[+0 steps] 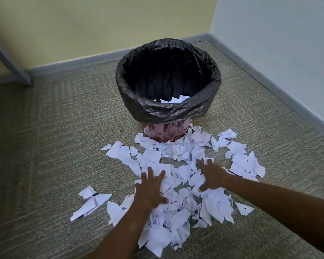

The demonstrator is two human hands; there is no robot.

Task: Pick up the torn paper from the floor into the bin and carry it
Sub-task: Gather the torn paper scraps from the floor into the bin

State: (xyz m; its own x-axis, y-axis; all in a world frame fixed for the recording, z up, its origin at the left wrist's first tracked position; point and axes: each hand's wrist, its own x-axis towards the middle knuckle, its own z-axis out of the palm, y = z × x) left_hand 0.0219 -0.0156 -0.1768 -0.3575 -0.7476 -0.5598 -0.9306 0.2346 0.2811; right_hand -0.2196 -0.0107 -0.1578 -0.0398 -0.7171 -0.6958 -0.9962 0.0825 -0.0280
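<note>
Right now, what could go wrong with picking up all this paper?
1. The left hand and right hand are spread open over loose paper; small bits may slip out on the way to the bin.
2. Stray scraps lie apart from the pile and could be missed.
3. The liner looks loose; it may slide when the bin is carried.

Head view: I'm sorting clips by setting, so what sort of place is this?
Probably an office corner: commercial-style carpet, a grey baseboard under plain painted walls, and a bin with a black liner beside torn printed paper.
</note>
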